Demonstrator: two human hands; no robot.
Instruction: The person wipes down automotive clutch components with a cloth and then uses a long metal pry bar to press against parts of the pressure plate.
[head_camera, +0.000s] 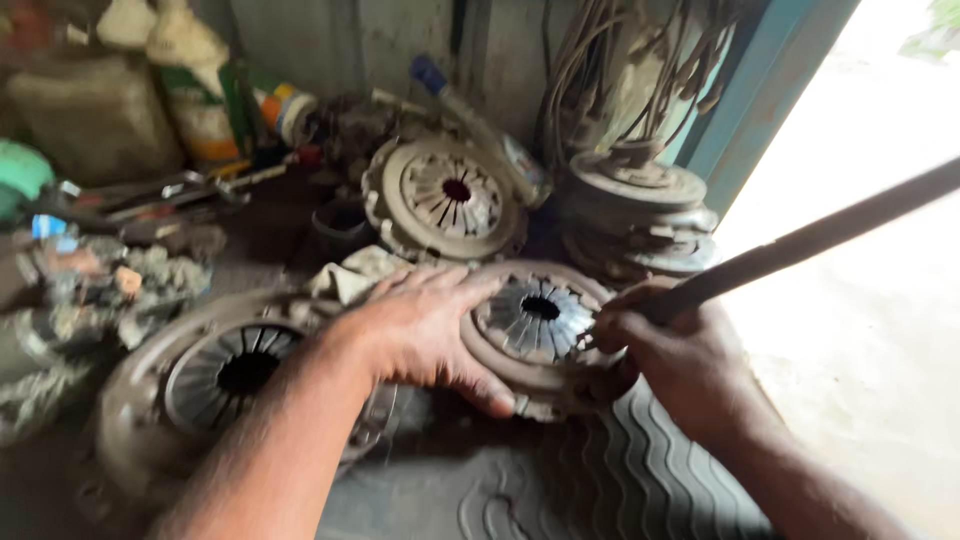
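While left hand (425, 330) presses flat, fingers spread, on clutch plate (540, 325) | right hand (680, 360) fisted around rod (800, 245) | risk: rod may slip, striking fingers; plate may skid on ribbed mat (560, 480)

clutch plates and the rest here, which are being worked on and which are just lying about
In hand:
middle clutch plate, under the left hand
long bar, gripped by the right hand

Lying about:
left plate
rear plate
plate stack
rag
bottles
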